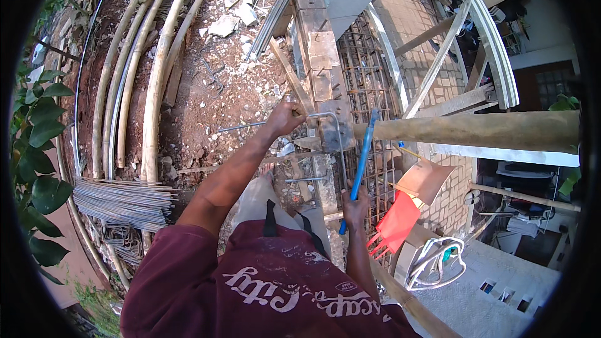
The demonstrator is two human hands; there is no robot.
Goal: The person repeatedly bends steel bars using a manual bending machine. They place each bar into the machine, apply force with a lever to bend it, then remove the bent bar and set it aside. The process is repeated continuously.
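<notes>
My left hand (287,117) is closed around a thin steel rod (244,126). The rod passes leftward through the fist, and on its right side it bends sharply back toward me. My right hand (355,205) grips a long blue bar (361,166), which slants up and away from it. The rod's bent leg runs down close beside this bar and reaches the right hand; whether the fingers hold it too, I cannot tell. Beneath the bend lies a wooden beam (323,84) with several metal pegs standing out of it. A short rod piece (305,179) lies nearer my feet.
A rusty rebar cage (366,62) stretches along the beam's right side. A thick bamboo pole (476,129) crosses at right. Leftward are bamboo poles (164,69) and a bundle of thin rods (122,200). A red cloth (397,222) hangs near my right arm; rubble (224,25) litters the ground.
</notes>
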